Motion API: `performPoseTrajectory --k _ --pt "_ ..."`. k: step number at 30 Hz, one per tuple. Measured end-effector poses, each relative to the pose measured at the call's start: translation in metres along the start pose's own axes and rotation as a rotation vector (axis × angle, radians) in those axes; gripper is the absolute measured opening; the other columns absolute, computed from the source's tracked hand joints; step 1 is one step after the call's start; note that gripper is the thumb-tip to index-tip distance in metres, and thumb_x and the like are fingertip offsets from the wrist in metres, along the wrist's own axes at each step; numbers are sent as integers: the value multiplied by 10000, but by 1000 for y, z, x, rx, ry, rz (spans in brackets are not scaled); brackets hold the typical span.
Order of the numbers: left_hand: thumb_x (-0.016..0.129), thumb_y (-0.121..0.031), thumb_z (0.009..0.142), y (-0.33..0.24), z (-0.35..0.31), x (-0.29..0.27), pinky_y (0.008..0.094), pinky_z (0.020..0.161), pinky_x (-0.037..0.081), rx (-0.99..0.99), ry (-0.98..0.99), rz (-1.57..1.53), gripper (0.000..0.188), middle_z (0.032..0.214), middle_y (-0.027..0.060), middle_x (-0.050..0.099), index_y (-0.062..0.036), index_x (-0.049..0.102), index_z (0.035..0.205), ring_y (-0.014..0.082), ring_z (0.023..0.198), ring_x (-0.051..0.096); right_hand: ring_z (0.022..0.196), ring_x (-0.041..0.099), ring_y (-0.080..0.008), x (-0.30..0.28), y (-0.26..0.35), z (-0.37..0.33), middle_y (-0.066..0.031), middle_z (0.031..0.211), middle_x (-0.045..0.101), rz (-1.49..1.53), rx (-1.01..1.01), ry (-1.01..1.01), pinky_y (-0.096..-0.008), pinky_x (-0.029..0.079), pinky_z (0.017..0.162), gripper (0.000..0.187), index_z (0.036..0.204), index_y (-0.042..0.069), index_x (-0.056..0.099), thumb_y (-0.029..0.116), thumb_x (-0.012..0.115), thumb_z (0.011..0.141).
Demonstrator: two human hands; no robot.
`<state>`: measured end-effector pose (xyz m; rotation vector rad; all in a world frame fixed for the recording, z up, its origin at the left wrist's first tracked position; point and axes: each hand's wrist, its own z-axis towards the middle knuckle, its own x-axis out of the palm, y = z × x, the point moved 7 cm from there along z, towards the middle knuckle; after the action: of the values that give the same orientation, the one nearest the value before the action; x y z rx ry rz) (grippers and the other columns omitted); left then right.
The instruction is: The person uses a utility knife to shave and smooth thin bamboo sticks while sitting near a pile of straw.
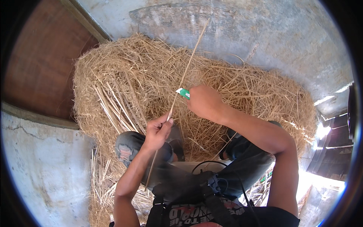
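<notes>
Green-and-white utility knife [184, 93], tan strip [189, 63], golden-brown straw [257, 89], mottled blue-grey wall [295, 41], reddish-brown panel [45, 56], faded charcoal jeans [245, 166], black T-shirt [280, 215] with pale lettering [178, 217].

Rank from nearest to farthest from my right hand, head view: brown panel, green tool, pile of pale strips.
1. Green tool: in the right hand.
2. Pile of pale strips: left, on the straw.
3. Brown panel: upper left.

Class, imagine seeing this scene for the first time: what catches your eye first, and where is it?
The broad heap of dry golden straw across the middle stands out first. Next comes the long, thin, pale tan strip slanting above it, gripped by the left hand. Near the centre, a small bright green tool with a pale tip sits in the right hand.
</notes>
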<state>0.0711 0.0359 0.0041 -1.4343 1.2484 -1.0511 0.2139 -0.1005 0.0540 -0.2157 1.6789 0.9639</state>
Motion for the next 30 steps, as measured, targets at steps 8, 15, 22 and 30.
performPoseTrajectory --k 8,15,22,30 --pt "559 -102 1053 2 -2 -3 210 465 289 19 -4 44 394 649 -90 433 -27 557 1440 5 516 357 711 695 -424 -1 -6 8 -237 758 685 -2 9 36 -496 567 668 246 806 -40 700 201 686 850" --pt "559 -96 1052 -2 1 -4 213 461 287 25 -20 63 392 641 -87 424 -33 560 1439 8 513 352 701 692 -436 1 -1 7 -253 776 691 45 5 69 -501 573 673 254 811 -58 691 193 687 851" --pt "540 -97 1059 1 0 -5 216 452 278 10 1 2 387 627 -86 396 -25 551 1439 10 497 333 729 701 -430 18 10 -1 -254 782 694 38 -57 74 -510 572 668 226 817 -40 712 185 699 816" --pt "535 -109 1063 6 1 -5 220 446 271 -26 36 -36 375 617 -86 385 -23 556 1427 14 486 321 690 680 -446 39 12 -7 -266 694 651 168 -111 114 -513 554 640 274 747 -53 673 206 676 835"
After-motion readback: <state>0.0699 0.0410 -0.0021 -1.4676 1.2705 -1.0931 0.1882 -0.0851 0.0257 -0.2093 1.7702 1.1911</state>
